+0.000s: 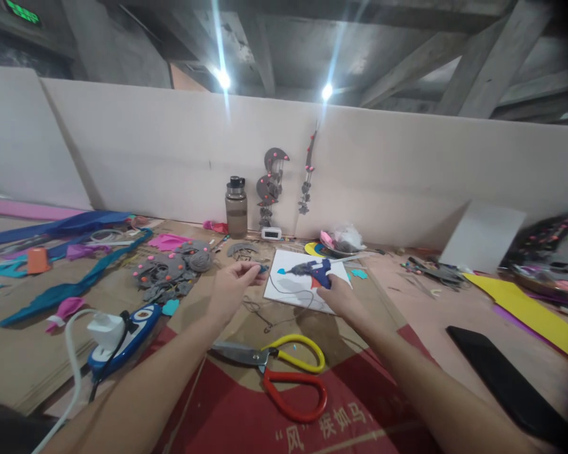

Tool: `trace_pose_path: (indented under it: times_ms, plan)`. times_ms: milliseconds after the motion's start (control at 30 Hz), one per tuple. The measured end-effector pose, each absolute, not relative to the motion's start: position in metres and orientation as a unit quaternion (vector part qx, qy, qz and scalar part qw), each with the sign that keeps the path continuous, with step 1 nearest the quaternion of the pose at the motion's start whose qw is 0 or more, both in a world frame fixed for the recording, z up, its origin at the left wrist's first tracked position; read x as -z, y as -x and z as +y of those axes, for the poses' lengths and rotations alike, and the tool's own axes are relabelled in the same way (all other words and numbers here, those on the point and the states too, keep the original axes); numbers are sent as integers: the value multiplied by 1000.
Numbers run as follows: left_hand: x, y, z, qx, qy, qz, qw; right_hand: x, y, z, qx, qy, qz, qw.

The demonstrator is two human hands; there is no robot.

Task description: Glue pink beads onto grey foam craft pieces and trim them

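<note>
Bare forearms (146,378) come in from the bottom edge, with scissors (259,357) lying between them, one handle loop red and the other yellow. The left hand (234,287) has thumb and forefinger pinched together on a small dark blue-green piece (263,269) — too small to make out further — just beside a white board (279,293). The right hand (339,294) has its fingers curled round the handle of a glue gun (319,271), which is over the board, nozzle pointing left. Its body is deep blue, its front end dull grey and grimy-looking, with orange showing beneath; a pale stick juts from the rear. A bright blue heart-shaped cutout (281,271) shows just beside the nozzle tip. Farther out, a bottle (236,214) and a small white display (271,234) stand on the surface (397,296); grey pieces (163,268) with pinkish dots lie heaped to the left — near a blue-and-white power strip (142,325).
</note>
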State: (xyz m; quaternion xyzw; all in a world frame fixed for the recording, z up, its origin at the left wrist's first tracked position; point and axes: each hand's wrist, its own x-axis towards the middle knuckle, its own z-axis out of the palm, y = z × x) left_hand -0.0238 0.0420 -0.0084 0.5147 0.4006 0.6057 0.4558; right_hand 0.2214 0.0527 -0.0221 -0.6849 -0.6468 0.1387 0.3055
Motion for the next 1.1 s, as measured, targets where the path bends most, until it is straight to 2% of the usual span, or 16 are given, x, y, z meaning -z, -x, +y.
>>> trace_pose_path:
  times_ms: [100, 167, 400, 533, 633, 700, 767, 900, 967, 1100]
  plan:
    - [7, 24, 41, -607, -511, 401, 458, 12, -207, 44, -211, 617, -598, 466]
    - [8, 24, 44, -622, -502, 393, 454, 8, -196, 36, -250, 568, -569, 539]
    - [-3, 57, 72, -789, -327, 325, 407, 9, -194, 22, -345, 480, -530, 608]
    - [-22, 85, 77, -859, -305, 266, 315, 14, -206, 31, -361, 492, -457, 646]
    - [-29, 83, 67, -850, -363, 305, 230, 12, -206, 32, -349, 504, -443, 654]
    - [-26, 68, 57, -806, -419, 350, 229, 7, -202, 26, -330, 500, -473, 646]
    - [-18, 48, 48, -767, -438, 368, 291, 0, -197, 17, -312, 484, -524, 627]
    - [-1, 17, 37, -681, -411, 348, 497, -9, -186, -3, -299, 442, -614, 581]
    - [3, 11, 35, -654, -405, 348, 536, -7, -182, -10, -293, 433, -645, 557]
    - [2, 12, 33, -648, -397, 360, 541, 0, -178, -15, -271, 447, -679, 516]
